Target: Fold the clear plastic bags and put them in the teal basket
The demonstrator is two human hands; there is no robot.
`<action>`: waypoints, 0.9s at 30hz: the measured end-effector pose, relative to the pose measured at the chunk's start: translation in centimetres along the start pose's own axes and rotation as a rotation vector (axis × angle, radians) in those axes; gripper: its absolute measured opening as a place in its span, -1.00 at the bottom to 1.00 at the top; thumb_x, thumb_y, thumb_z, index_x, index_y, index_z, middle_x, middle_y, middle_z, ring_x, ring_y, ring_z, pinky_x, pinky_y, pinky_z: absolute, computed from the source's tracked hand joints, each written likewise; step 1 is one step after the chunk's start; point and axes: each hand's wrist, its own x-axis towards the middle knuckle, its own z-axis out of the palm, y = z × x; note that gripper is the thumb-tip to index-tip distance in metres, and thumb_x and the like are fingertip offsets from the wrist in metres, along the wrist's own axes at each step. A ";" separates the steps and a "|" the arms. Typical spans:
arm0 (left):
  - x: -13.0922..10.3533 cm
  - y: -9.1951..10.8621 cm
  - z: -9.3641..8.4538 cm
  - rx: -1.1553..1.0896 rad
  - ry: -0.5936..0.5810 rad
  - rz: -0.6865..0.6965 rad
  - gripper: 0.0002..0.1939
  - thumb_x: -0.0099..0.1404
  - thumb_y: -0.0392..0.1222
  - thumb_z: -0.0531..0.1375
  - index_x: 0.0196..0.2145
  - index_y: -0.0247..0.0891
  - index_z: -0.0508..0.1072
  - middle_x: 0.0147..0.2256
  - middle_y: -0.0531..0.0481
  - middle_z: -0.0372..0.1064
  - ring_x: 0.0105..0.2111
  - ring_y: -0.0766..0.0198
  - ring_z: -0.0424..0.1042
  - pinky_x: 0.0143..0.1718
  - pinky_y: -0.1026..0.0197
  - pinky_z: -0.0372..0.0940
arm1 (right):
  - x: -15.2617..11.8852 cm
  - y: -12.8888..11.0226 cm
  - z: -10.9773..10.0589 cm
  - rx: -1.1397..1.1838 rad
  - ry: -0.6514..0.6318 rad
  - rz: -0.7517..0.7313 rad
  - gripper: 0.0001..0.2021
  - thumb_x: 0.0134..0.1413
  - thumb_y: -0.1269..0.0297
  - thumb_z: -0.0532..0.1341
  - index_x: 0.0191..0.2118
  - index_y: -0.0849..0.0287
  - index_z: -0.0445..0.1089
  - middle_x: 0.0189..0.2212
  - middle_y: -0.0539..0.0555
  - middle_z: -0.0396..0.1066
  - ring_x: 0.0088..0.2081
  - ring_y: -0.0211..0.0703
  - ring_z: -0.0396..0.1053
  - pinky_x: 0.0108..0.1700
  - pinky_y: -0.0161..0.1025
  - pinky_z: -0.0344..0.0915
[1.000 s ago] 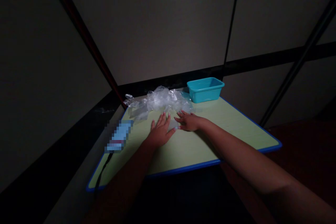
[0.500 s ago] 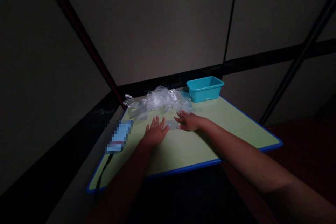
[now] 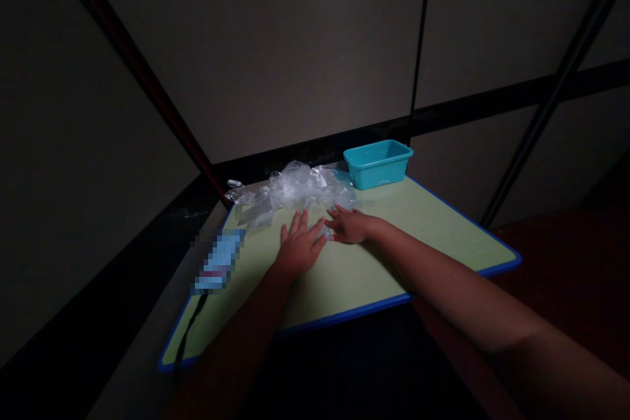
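My left hand [image 3: 301, 251] lies palm down on the pale green tabletop [image 3: 364, 275], fingers spread. Close beside it, my right hand [image 3: 350, 227] reaches in from the right, its fingers also apart and pointing left. A small, flat, see-through plastic piece [image 3: 325, 231] shows between the two hands, mostly covered by fingers. Just beyond the fingertips lies a crumpled heap of clear plastic bags [image 3: 300, 187].
A turquoise plastic basket [image 3: 380, 174] stands at the table's back right corner. Along the left edge lies a blurred-out blue object [image 3: 220, 262] with a dark strap [image 3: 189, 325]. The table has a blue rim, and wall panels rise behind it.
My left hand has slid right, closer to my right hand, covering more of the small plastic piece. My right hand has barely moved. The view has shifted slightly.
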 end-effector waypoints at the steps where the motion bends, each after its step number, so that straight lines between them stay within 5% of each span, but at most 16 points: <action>1: 0.0 0.4 0.0 -0.001 -0.004 0.021 -0.45 0.35 0.16 -0.23 0.24 0.06 -0.01 0.32 -0.01 -0.47 0.28 0.05 -0.49 0.17 -0.26 -0.28 | 0.0 0.0 0.0 -0.003 0.001 -0.003 -0.39 0.15 0.02 0.01 0.27 0.11 -0.02 0.31 0.24 -0.30 0.30 0.16 -0.45 0.14 0.32 -0.12; 11: 0.3 1.1 0.4 0.046 -0.094 -0.110 -0.32 0.32 0.23 -0.28 0.27 -0.14 -0.07 0.31 -0.19 -0.42 0.27 -0.12 -0.50 0.16 -0.25 -0.26 | 0.0 0.1 0.1 -0.020 0.004 -0.006 -0.37 0.16 0.01 0.00 0.29 0.11 -0.08 0.31 0.24 -0.31 0.29 0.19 -0.46 0.13 0.33 -0.12; 19: 0.4 -1.4 0.8 0.050 -0.076 -0.394 -0.23 0.29 0.26 -0.30 0.27 -0.30 -0.05 0.29 -0.31 -0.37 0.27 -0.11 -0.47 0.17 -0.24 -0.24 | -0.2 -0.1 -0.1 -0.021 -0.012 0.007 -0.37 0.16 0.03 0.00 0.30 0.11 -0.10 0.31 0.22 -0.32 0.29 0.15 -0.48 0.16 0.29 -0.15; 27: 0.5 -2.3 0.8 0.125 -0.070 -0.530 -0.13 0.26 0.30 -0.31 0.26 -0.47 -0.03 0.27 -0.44 -0.29 0.27 -0.11 -0.43 0.17 -0.28 -0.35 | 0.0 0.1 0.0 0.002 -0.018 0.011 -0.35 0.15 0.01 0.00 0.30 0.11 -0.12 0.31 0.23 -0.33 0.29 0.17 -0.50 0.14 0.32 -0.16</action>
